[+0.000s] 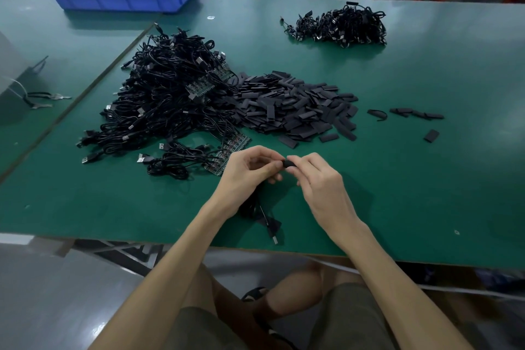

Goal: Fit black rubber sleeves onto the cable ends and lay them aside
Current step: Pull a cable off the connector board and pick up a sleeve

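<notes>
Fingers of your left hand [250, 170] pinch a cable [270, 226], those of your right hand [318, 179] pinch one sleeve [289, 164] onto its end, six o'clock; finished pile [341, 27] at one is small, heap [170, 94] at eleven seems undone.

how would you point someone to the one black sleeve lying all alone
On the green table, find the heap of flat black sleeves in the middle. Look right of it: nearer the person than a short row of strays, the lone sleeve lies touching nothing else.
</notes>
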`<state>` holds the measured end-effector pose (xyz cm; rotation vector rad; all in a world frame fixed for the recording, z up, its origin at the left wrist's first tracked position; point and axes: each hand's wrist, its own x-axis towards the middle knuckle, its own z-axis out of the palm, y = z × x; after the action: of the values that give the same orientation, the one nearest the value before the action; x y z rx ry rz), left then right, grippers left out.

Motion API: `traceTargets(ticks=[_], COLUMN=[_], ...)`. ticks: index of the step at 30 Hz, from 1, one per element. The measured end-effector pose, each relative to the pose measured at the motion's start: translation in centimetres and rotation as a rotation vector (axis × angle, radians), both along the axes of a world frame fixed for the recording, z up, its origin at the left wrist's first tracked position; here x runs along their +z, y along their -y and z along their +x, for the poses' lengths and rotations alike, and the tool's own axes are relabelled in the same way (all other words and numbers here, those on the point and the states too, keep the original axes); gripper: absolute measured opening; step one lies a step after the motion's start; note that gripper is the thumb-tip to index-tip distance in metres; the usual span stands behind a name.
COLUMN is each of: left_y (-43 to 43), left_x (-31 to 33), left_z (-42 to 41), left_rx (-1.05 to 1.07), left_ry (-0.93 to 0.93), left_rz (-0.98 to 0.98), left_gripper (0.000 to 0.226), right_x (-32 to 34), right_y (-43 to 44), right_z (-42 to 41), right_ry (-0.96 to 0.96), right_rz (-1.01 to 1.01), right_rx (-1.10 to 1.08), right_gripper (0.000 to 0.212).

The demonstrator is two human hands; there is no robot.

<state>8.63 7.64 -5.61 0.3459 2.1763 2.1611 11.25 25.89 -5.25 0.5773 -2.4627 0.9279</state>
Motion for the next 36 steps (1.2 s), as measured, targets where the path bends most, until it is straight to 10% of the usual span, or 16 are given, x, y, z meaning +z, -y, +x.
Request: traceTargets(ticks=[15, 25, 36], left_y=[-0.2, -0.2, -0.4], left_x=[-0.2, -0.2, -0.4], left_z=[0.3, 0.1, -0.1], left_rx=[-0.004, 0.066, 0.044], left_ry=[-0.021, 0.015, 0.039], left_rz=[-0.050, 0.012, -0.038], left_gripper=[0.010, 0.010, 0.014], right_x=[-0.4, -0.1, -0.2], right_y=[-0.2, -1.7, -1.9], right_z=[-0.1, -1.5, -1.7], right_ry=[0.064, 0.474, 0.527], right_rz=[-0.034, -0.811, -0.907], right_rx=[0.029, 0.017, 0.074], right_gripper=[0.024, 0.009, 0.007])
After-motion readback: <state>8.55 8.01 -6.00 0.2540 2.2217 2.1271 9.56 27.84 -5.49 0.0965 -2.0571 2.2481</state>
